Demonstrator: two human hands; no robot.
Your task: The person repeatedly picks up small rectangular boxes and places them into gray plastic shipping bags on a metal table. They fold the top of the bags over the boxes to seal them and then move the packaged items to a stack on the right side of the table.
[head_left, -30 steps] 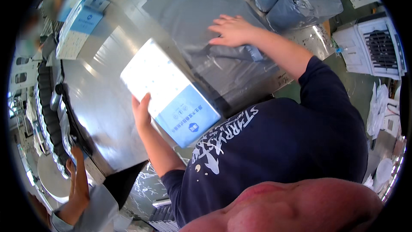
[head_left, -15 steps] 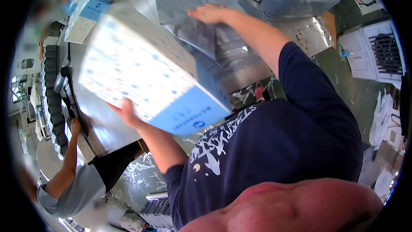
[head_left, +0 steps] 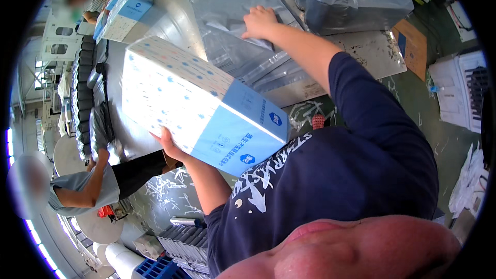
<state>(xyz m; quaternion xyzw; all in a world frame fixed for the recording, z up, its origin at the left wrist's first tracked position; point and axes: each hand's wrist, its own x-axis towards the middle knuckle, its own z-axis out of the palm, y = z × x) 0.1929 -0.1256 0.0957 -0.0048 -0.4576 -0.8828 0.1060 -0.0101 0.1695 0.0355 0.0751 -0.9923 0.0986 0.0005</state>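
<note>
A large white and blue patterned package, shaped like a long box, is held tilted in front of my body. My left hand grips its near lower side, thumb showing along the edge and the other fingers mostly hidden. Its blue end points toward my shirt. Beyond it, a stack of flat grey plastic bags lies on the metal table. My right hand is on the top grey bag, its fingers bent and closed on the creased film.
Full grey bags stand at the far right of the table. More blue and white packages sit at the far left. A co-worker on the left handles a dark grey bundle. A cardboard piece and a white crate are at right.
The package has swung slightly right and toward me, and more of its blue end shows. My right hand has gone from flat to bent fingers on the bag, moving slightly right.
</note>
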